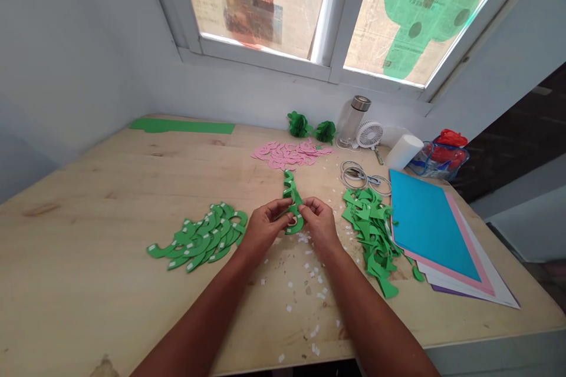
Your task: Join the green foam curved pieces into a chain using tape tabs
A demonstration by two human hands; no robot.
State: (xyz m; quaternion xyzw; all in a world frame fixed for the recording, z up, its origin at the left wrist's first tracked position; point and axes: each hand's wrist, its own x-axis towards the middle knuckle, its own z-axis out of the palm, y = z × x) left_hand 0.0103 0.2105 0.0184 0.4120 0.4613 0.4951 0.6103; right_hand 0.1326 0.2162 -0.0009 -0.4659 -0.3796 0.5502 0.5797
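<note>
We see a pale wooden tabletop carrying everything, with our two hands meeting above its middle. To the right of the grip lies a stack of flat coloured paper sheets, blue on top with pink, white and purple edges showing under it. Just beside that stack, between it and the grip, sits a loose heap of green cut paper pieces. To the left of the grip lies a fanned pile of curved green paper pieces with small white tabs. Beyond the grip, farther from us, is a spread of pink cut paper shapes.

Our left hand and right hand both pinch closed on a chain of joined green paper pieces. Its lower curved end sits between the fingertips of both hands, and the rest rises from the grip away from us, toward the pink shapes. We cannot tell whether the chain touches the tabletop there.

Below the grip, nearer to us, small white paper scraps are scattered over the wood.
</note>
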